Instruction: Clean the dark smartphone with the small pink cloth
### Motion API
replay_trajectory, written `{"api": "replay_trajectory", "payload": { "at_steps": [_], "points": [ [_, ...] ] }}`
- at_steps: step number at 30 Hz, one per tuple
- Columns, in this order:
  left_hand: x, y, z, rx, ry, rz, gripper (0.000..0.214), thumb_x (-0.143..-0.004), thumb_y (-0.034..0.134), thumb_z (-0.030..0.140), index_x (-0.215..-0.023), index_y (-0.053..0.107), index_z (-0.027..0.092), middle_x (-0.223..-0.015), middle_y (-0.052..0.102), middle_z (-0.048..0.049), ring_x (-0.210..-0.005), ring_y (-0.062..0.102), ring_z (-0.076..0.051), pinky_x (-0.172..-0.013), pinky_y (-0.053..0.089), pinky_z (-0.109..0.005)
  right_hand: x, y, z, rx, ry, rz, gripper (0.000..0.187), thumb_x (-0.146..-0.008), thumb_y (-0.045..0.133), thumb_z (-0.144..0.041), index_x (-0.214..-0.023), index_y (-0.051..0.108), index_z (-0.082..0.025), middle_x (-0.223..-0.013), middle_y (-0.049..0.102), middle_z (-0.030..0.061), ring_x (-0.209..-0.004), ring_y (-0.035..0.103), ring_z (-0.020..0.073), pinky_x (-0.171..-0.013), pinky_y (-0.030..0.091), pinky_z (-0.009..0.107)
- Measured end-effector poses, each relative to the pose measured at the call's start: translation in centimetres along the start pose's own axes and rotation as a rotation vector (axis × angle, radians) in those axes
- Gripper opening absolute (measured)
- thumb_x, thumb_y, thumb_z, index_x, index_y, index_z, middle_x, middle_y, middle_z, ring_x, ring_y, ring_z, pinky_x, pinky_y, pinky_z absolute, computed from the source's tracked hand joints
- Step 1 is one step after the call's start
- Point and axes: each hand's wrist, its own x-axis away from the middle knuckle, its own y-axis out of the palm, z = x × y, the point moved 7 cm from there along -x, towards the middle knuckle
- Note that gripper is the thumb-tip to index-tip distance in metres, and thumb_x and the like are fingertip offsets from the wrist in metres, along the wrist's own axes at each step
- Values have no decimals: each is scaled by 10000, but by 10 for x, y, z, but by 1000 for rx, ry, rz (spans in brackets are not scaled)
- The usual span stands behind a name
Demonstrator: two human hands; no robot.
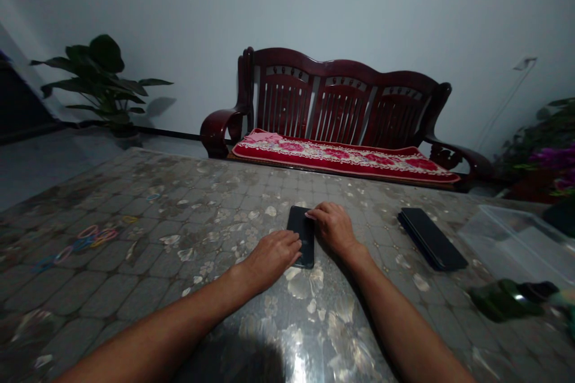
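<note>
A black phone (302,233) lies flat on the patterned table (188,239) in front of me. My left hand (272,254) rests on the table at the phone's near left edge, fingers curled against it. My right hand (333,224) lies over the phone's far right edge, fingers bent down onto it. Both hands touch the phone, which stays flat on the table.
A stack of dark flat devices (431,238) lies to the right. A clear plastic box (516,242) and a dark green object (507,298) sit at the far right. Coloured rubber bands (92,236) are scattered at left. A wooden bench (341,119) with a red cushion stands behind the table.
</note>
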Motion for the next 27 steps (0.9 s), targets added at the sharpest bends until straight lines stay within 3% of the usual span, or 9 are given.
{"api": "replay_trajectory", "payload": {
  "at_steps": [10,15,18,25,27],
  "points": [
    [-1,-1,3,-21,-35,-21,117,-955,590,186,-1025,681,163,-999,701,-76,-947,657,-228,-876,524,-355,9,3,-24,-57,-189,-107,224,-906,579,-101,-995,749,-217,-922,675,55,-888,555,203,-779,334,322],
    [-2,-2,4,-24,-41,-51,93,-939,611,177,-1000,680,158,-965,699,-67,-927,648,-239,-843,520,-359,1,2,-13,-9,-58,-22,252,-956,543,-123,-1048,751,-232,-965,686,65,-893,556,205,-782,340,321],
    [-2,-2,5,-33,-33,-62,93,-941,603,164,-997,677,156,-972,701,-71,-921,649,-236,-829,523,-352,0,7,-10,17,-25,-40,239,-967,551,-150,-1052,756,-238,-950,688,66,-885,553,207,-770,340,318],
    [-2,2,4,-34,-25,-70,143,-956,566,143,-1043,679,139,-1002,714,-88,-930,674,-239,-841,545,-359,8,7,-30,-59,-196,-110,236,-924,559,-111,-1014,749,-220,-954,687,58,-907,556,206,-786,338,329],
    [-2,3,4,-32,-24,-74,130,-943,593,144,-1040,679,136,-1015,720,-90,-942,683,-244,-848,549,-365,6,6,-30,-57,-189,-91,233,-942,551,-128,-1024,748,-223,-968,692,62,-915,559,209,-789,337,330]
  ]
}}
